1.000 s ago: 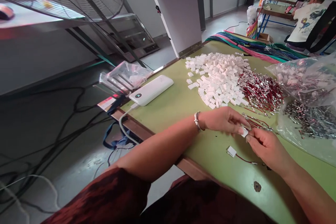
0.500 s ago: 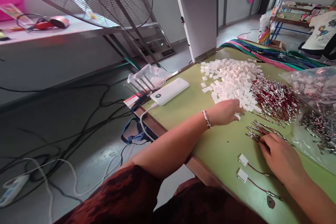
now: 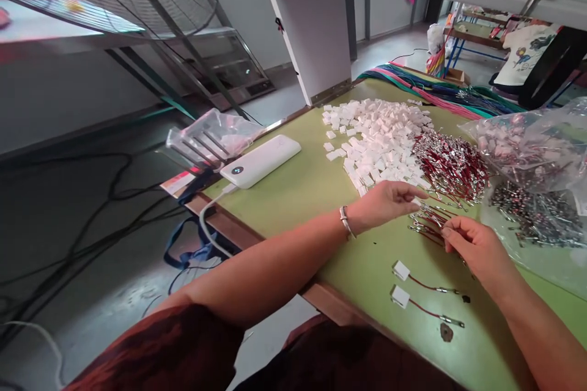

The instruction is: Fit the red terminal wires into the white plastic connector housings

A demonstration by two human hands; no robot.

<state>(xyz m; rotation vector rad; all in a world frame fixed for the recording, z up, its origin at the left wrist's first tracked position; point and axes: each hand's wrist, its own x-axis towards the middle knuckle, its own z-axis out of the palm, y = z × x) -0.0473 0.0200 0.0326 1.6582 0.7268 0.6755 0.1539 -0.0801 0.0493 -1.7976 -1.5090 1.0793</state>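
Note:
My left hand [image 3: 385,203] reaches to the near edge of a heap of small white plastic connectors [image 3: 378,137], its fingertips pinched on one white connector. My right hand [image 3: 472,245] is curled over a small bunch of red terminal wires [image 3: 424,220] on the green table [image 3: 302,186], fingers pinched on a wire end. Two finished pieces, each a white connector with a red wire [image 3: 424,286], lie side by side near the front edge.
A big pile of red wires [image 3: 452,162] lies right of the white heap. Clear bags of parts [image 3: 534,153] fill the right side. A white power bank [image 3: 260,160] with its cable sits at the left edge. Coloured cable bundles [image 3: 435,90] lie at the back.
A second finished connector-and-wire piece now lies on the table. My left hand went from the right hand to the white heap; my right hand moved to the wire bunch.

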